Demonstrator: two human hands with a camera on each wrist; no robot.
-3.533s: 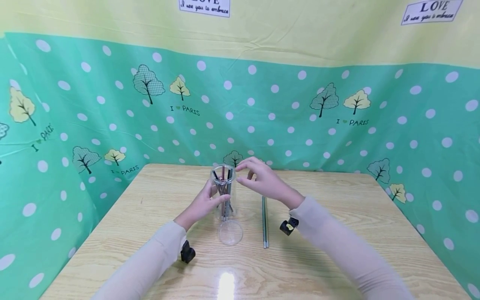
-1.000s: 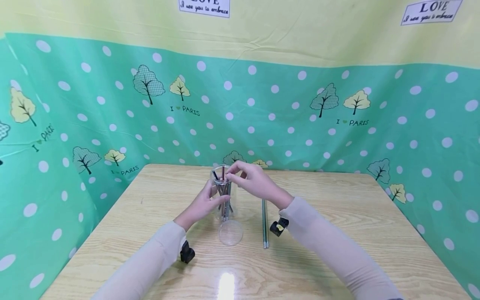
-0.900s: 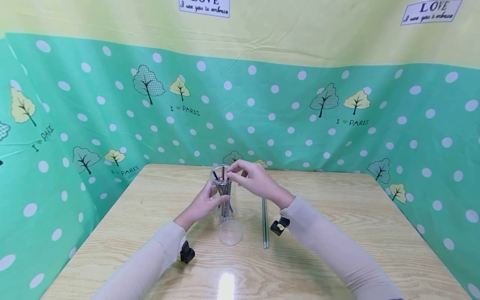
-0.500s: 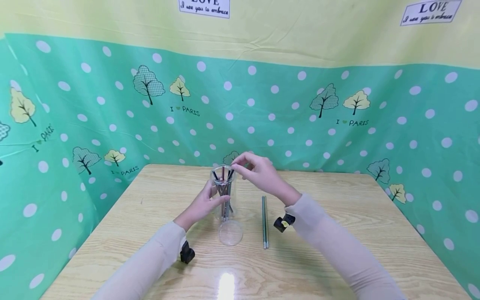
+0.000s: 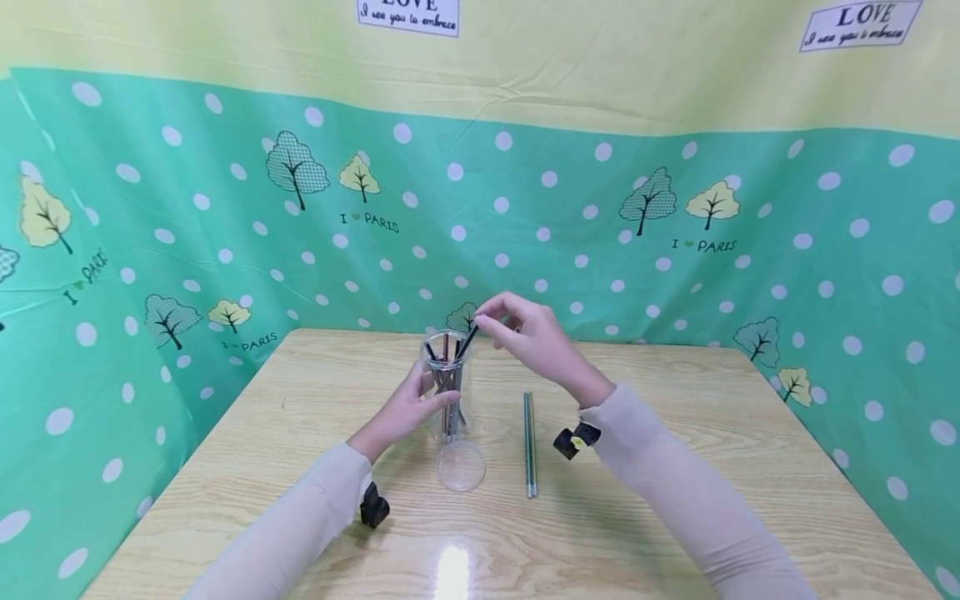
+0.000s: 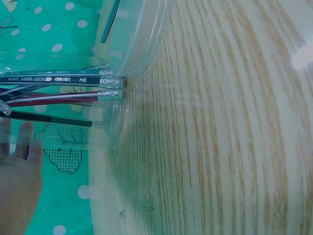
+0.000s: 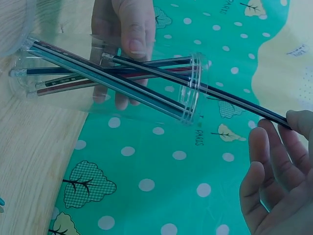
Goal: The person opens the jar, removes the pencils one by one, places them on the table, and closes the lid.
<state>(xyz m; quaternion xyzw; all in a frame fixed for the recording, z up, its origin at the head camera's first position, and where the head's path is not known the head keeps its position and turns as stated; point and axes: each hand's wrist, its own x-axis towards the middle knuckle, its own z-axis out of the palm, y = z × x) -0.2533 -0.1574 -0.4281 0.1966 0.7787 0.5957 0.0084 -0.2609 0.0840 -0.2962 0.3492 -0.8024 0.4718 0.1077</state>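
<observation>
A clear cylindrical jar (image 7: 161,110) stands on the table with several pencils inside. My left hand (image 5: 405,408) holds its side, thumb across the front. In the right wrist view, the left hand (image 7: 134,27) shows behind the clear wall. My right hand (image 5: 536,337) pinches the upper end of a dark pencil (image 7: 239,102) between thumb and fingertips. That pencil slants out of the jar's mouth, its lower part still inside. Red, black and green pencils (image 6: 58,79) lean in the jar, some with metal ferrules at the bottom.
A round clear lid (image 5: 461,467) lies flat in front of the jar. To its right, two pencils (image 5: 529,442) lie side by side on the wooden table (image 5: 645,517). A green dotted curtain (image 5: 570,225) hangs close behind the table's back edge.
My right hand has gone from beside the rim into the jar's mouth, then up and right, drawing a dark pencil partly out. The left hand and jar have stayed put.
</observation>
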